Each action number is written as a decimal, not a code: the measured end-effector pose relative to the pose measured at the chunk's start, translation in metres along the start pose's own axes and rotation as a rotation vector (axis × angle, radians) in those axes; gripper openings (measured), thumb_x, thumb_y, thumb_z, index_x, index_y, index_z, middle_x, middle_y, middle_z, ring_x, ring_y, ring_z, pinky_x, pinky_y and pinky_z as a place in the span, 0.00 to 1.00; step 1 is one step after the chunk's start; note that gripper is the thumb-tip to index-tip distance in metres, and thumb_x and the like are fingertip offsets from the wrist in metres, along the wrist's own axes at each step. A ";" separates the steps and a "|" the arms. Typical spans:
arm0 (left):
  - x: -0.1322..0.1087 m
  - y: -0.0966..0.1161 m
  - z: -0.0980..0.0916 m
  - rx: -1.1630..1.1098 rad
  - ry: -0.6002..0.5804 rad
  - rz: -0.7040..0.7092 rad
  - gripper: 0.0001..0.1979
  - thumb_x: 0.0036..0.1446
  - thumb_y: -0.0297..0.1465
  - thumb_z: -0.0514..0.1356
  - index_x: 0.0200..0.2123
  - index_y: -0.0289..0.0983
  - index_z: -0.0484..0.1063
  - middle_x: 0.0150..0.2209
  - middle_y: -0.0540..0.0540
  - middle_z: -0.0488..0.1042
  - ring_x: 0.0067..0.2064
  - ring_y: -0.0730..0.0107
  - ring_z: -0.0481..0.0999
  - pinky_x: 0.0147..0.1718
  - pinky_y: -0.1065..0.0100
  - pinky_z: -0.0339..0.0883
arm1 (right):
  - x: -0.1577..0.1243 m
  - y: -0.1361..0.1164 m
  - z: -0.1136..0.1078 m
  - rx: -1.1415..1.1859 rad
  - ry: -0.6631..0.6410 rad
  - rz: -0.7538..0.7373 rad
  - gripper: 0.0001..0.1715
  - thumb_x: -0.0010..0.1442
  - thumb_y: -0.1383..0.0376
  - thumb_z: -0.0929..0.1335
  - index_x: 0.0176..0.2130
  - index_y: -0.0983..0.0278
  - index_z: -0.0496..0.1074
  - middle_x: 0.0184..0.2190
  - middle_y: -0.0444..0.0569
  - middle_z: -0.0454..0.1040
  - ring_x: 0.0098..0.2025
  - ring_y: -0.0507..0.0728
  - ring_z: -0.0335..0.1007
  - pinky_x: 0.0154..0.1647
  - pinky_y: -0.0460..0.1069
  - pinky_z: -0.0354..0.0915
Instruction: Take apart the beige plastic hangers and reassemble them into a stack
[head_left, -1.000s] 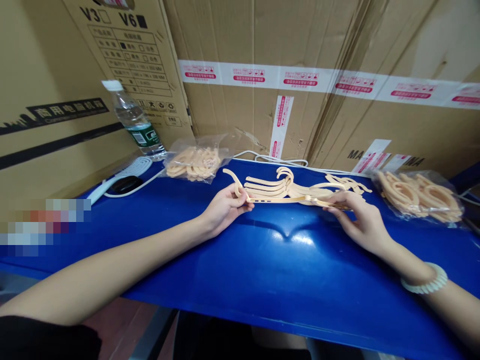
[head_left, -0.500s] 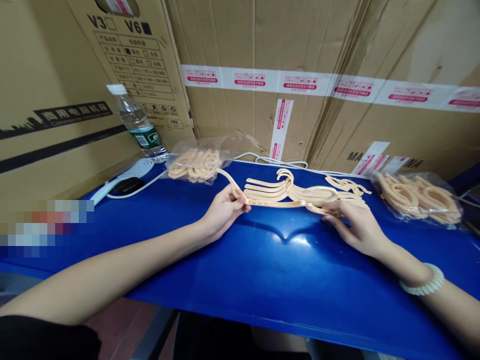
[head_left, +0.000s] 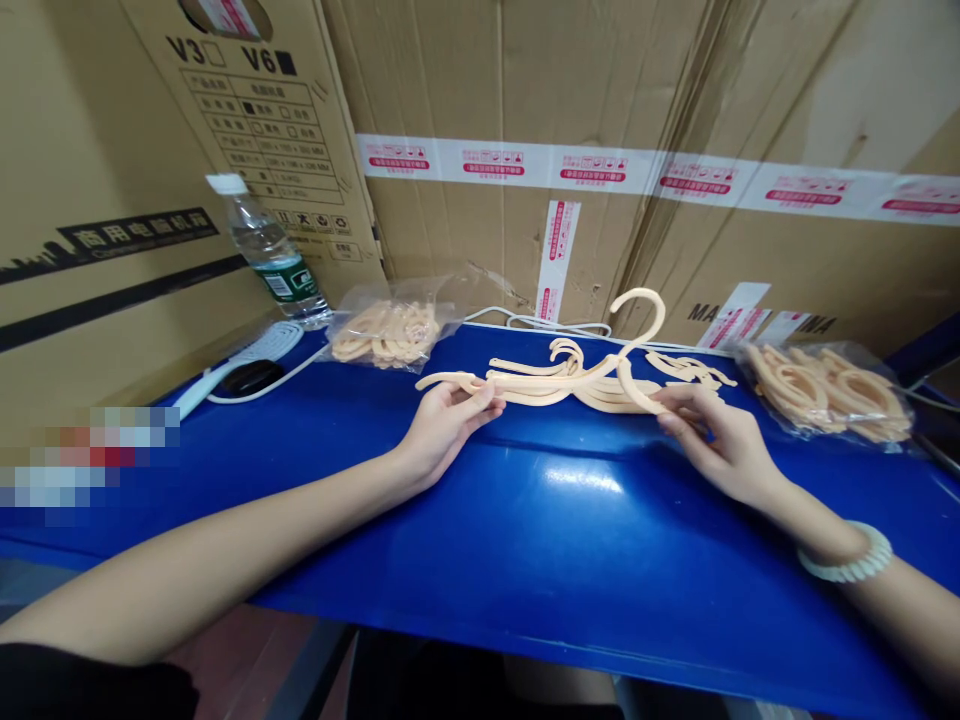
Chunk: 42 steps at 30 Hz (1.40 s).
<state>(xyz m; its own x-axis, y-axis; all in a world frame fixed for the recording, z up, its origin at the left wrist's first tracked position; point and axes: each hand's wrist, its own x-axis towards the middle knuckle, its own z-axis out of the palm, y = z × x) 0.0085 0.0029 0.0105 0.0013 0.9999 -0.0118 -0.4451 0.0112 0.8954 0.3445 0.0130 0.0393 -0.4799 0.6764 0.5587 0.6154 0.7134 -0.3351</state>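
A beige plastic hanger (head_left: 540, 384) is held up over the blue table, its hook raised to the upper right. My left hand (head_left: 442, 430) pinches its left part, where a curved piece juts out leftward. The fingers of my right hand (head_left: 716, 440) are closed on a curved arm of the hanger at its right side. Behind it lie several stacked beige hangers (head_left: 611, 398), partly hidden by the held one. A small pile of loose beige pieces (head_left: 690, 369) rests at their right.
Clear bags of beige parts lie at the back left (head_left: 390, 330) and right (head_left: 832, 392). A water bottle (head_left: 274, 255) stands at left near a white cable and a black object (head_left: 253, 377). Cardboard boxes (head_left: 465, 80) rise behind the blue table (head_left: 525, 560).
The held hanger has turned, so its hook now points up instead of lying nearly flat. The curved piece by my left hand has swung down to the left. Both hands keep their grip.
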 end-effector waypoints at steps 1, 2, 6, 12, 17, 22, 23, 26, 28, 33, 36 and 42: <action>-0.003 0.000 0.000 0.074 -0.021 -0.001 0.13 0.51 0.30 0.72 0.34 0.34 0.71 0.36 0.46 0.78 0.38 0.70 0.79 0.46 0.63 0.74 | 0.001 0.001 -0.002 -0.002 -0.001 0.019 0.10 0.71 0.60 0.64 0.50 0.60 0.69 0.34 0.48 0.76 0.28 0.57 0.73 0.30 0.50 0.67; -0.007 -0.001 0.001 0.175 -0.063 0.011 0.12 0.53 0.31 0.70 0.35 0.34 0.71 0.38 0.45 0.78 0.39 0.69 0.79 0.46 0.62 0.74 | 0.002 0.001 -0.003 -0.005 -0.012 0.037 0.11 0.71 0.60 0.64 0.51 0.60 0.69 0.32 0.47 0.75 0.27 0.56 0.71 0.29 0.50 0.66; -0.033 -0.002 0.006 0.720 -0.429 0.351 0.04 0.61 0.27 0.62 0.40 0.36 0.71 0.43 0.42 0.77 0.47 0.62 0.77 0.49 0.59 0.72 | 0.004 0.000 -0.010 -0.028 -0.123 0.067 0.16 0.72 0.57 0.63 0.55 0.60 0.69 0.29 0.45 0.74 0.28 0.57 0.71 0.31 0.51 0.66; -0.059 0.001 0.011 1.316 -0.840 0.854 0.12 0.67 0.30 0.57 0.52 0.35 0.71 0.61 0.36 0.69 0.63 0.50 0.65 0.62 0.48 0.61 | 0.005 -0.008 -0.006 0.022 -0.375 0.047 0.13 0.72 0.57 0.62 0.42 0.61 0.72 0.35 0.50 0.76 0.35 0.58 0.73 0.37 0.51 0.67; -0.059 0.000 0.009 1.484 -0.798 0.831 0.20 0.68 0.37 0.56 0.57 0.32 0.68 0.67 0.31 0.62 0.67 0.42 0.61 0.62 0.42 0.61 | 0.004 -0.008 0.000 -0.037 -0.432 -0.036 0.14 0.71 0.58 0.64 0.34 0.61 0.71 0.32 0.51 0.73 0.36 0.60 0.70 0.38 0.54 0.67; -0.060 -0.002 0.008 1.527 -0.806 0.776 0.23 0.69 0.40 0.55 0.60 0.32 0.67 0.66 0.32 0.65 0.66 0.43 0.63 0.61 0.42 0.62 | 0.004 -0.010 0.004 -0.077 -0.398 -0.126 0.11 0.69 0.60 0.65 0.46 0.62 0.73 0.51 0.59 0.73 0.54 0.67 0.69 0.53 0.60 0.69; -0.060 -0.003 0.008 1.531 -0.809 0.767 0.23 0.69 0.40 0.55 0.60 0.32 0.67 0.66 0.32 0.65 0.66 0.44 0.63 0.62 0.42 0.62 | 0.003 -0.011 0.005 -0.092 -0.400 -0.137 0.15 0.69 0.60 0.65 0.53 0.62 0.72 0.56 0.60 0.71 0.59 0.68 0.67 0.57 0.62 0.68; -0.060 -0.003 0.008 1.549 -0.806 0.723 0.25 0.69 0.42 0.55 0.62 0.32 0.66 0.68 0.33 0.62 0.68 0.43 0.60 0.65 0.40 0.58 | 0.000 -0.010 0.011 -0.150 -0.430 -0.137 0.29 0.71 0.57 0.64 0.67 0.63 0.62 0.66 0.62 0.62 0.67 0.69 0.59 0.65 0.65 0.62; -0.058 -0.002 0.008 1.558 -0.810 0.670 0.26 0.68 0.43 0.56 0.63 0.33 0.65 0.69 0.32 0.59 0.70 0.42 0.57 0.66 0.39 0.55 | -0.003 -0.008 0.016 -0.191 -0.461 -0.110 0.33 0.73 0.54 0.61 0.70 0.66 0.58 0.70 0.63 0.57 0.70 0.70 0.54 0.68 0.66 0.58; -0.043 -0.001 0.008 1.552 -0.832 0.560 0.31 0.66 0.46 0.58 0.65 0.36 0.63 0.72 0.32 0.51 0.73 0.41 0.49 0.68 0.37 0.48 | -0.001 -0.003 0.027 -0.235 -0.503 -0.041 0.39 0.73 0.49 0.58 0.71 0.71 0.54 0.72 0.65 0.49 0.74 0.70 0.42 0.72 0.68 0.50; -0.033 0.000 0.007 1.530 -0.815 0.547 0.31 0.65 0.47 0.59 0.65 0.36 0.63 0.73 0.31 0.50 0.74 0.40 0.47 0.68 0.36 0.46 | 0.003 -0.003 0.030 -0.217 -0.488 -0.033 0.39 0.73 0.48 0.59 0.71 0.69 0.55 0.72 0.65 0.49 0.74 0.71 0.42 0.71 0.69 0.50; -0.028 -0.002 0.002 1.572 -0.751 0.565 0.31 0.66 0.48 0.57 0.65 0.38 0.63 0.72 0.31 0.51 0.74 0.39 0.46 0.67 0.31 0.43 | 0.007 -0.007 0.028 -0.215 -0.356 -0.086 0.25 0.74 0.57 0.60 0.63 0.64 0.67 0.65 0.65 0.64 0.66 0.71 0.59 0.62 0.70 0.62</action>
<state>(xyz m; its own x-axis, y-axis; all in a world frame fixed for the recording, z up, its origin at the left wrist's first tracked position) 0.0109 -0.0254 0.0102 0.7184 0.6701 0.1869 0.6197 -0.7385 0.2657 0.3189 0.0178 0.0241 -0.6978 0.6642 0.2684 0.6621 0.7409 -0.1121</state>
